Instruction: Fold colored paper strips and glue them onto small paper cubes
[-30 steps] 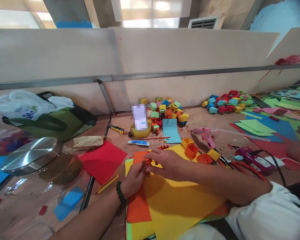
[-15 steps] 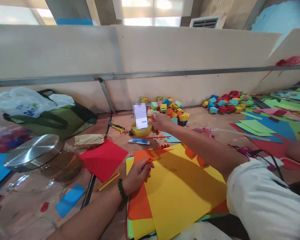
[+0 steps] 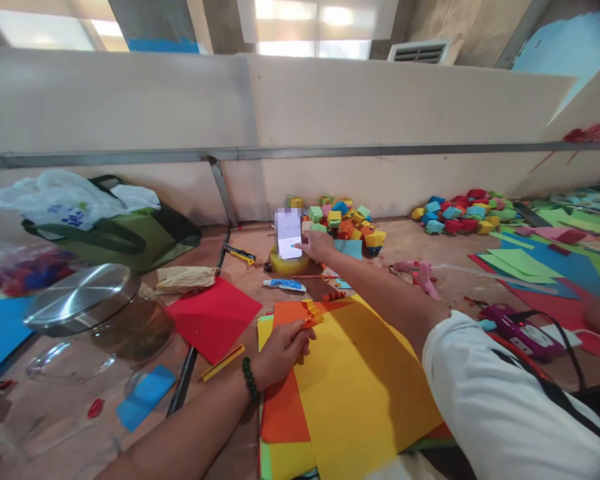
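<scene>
My left hand, a dark green bead bracelet at its wrist, rests on stacked coloured paper. Its fingers pinch a small piece of folded orange paper. Just beyond it lies a small yellow-orange folded piece. My right hand reaches forward to a phone propped on a yellow tape roll. One digit touches the lower part of the lit screen; other fingers are partly hidden. Under the arms lie a large yellow sheet and an orange sheet.
Small paper cubes are heaped behind the phone. A blue-and-white tube and a utility knife lie nearby. Left are a lidded glass jar and a green bag; right are a pink glue gun and a purple device.
My right hand has moved from beside the phone onto the lower screen, which now shows large digits. My left hand still pinches the orange paper. The view has shifted slightly.
</scene>
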{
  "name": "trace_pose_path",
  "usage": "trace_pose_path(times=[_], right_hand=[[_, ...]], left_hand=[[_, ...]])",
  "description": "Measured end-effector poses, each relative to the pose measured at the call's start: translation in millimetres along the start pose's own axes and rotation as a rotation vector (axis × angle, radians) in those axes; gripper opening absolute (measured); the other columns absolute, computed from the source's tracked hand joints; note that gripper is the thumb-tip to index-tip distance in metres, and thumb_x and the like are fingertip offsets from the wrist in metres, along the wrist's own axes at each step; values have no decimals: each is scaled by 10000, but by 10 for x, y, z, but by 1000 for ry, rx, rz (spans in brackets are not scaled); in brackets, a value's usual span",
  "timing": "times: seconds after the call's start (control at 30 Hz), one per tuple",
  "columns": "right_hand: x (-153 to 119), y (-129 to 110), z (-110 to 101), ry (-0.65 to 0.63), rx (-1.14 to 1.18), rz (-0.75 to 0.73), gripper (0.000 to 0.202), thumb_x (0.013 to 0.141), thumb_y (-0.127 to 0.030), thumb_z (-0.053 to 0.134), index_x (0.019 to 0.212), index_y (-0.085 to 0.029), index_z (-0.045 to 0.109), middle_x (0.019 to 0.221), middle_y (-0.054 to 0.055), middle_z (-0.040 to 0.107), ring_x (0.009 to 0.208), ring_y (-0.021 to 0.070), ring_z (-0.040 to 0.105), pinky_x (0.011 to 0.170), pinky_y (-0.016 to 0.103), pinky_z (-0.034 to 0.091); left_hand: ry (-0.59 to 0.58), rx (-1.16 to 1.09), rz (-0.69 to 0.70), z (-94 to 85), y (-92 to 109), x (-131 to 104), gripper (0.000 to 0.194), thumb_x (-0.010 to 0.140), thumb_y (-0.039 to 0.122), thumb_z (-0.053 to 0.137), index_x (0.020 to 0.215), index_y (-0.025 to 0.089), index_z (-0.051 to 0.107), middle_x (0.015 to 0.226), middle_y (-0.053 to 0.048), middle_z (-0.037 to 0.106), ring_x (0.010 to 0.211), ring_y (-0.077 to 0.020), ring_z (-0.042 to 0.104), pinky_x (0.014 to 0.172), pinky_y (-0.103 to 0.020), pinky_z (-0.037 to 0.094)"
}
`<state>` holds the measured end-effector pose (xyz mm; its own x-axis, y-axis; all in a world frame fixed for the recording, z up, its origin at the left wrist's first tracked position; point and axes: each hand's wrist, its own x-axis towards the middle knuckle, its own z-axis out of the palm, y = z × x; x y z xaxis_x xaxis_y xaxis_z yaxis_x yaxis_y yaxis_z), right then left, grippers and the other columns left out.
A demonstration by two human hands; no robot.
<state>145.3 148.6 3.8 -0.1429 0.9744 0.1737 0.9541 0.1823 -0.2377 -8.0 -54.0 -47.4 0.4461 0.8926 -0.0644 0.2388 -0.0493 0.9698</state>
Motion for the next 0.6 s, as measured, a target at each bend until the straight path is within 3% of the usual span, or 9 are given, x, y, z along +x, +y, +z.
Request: trace_pose_path(times=[0.2,0.33,0.4,0.47,0.53,0.6], right_hand=[[-117,-46,-147,29,33,-1,354,848,-474,573,1003,-172,672,995,112,708,902,249,641,676,279,424],[-370,-224,-348,0,89,-71,311,924,-375,467,896,-147,676,851,73,690,773,173,619,621,236,390],[-568,-338,-448,-92,155,-192,381,962,-371,402,809,-144,667,723,25,650,657,121,575,576,210,365],[-785,-435,-542,-320,307,-448,411,975,-373,393,774,-133,661,658,3,612,595,98,526,545,204,344],[-978,-500,-624,-485,391,-638,317,943,-370,492,832,-141,682,672,-8,621,599,91,518,549,199,346],[-1109,-529,-678,-530,385,-736,208,895,-325,592,894,-147,700,739,4,656,656,98,547,578,197,361]], left_hand=[[39,-60,2,0,19,-4,434,815,591,487,758,168,570,550,31,519,416,-80,461,415,-197,364],[207,-113,47,-24,50,0,448,813,607,495,746,173,583,549,20,539,424,-80,441,387,-186,320],[299,-104,61,-40,87,4,440,815,603,498,732,178,576,549,27,533,421,-79,425,394,-194,319],[376,-76,88,-51,123,11,449,804,612,512,683,182,558,529,34,507,436,-82,418,420,-206,330],[435,-63,117,-54,142,21,493,777,655,522,638,182,541,508,37,473,453,-87,401,439,-217,327],[464,-73,122,-49,141,30,556,744,721,512,621,179,538,498,36,451,455,-89,376,433,-223,308]])
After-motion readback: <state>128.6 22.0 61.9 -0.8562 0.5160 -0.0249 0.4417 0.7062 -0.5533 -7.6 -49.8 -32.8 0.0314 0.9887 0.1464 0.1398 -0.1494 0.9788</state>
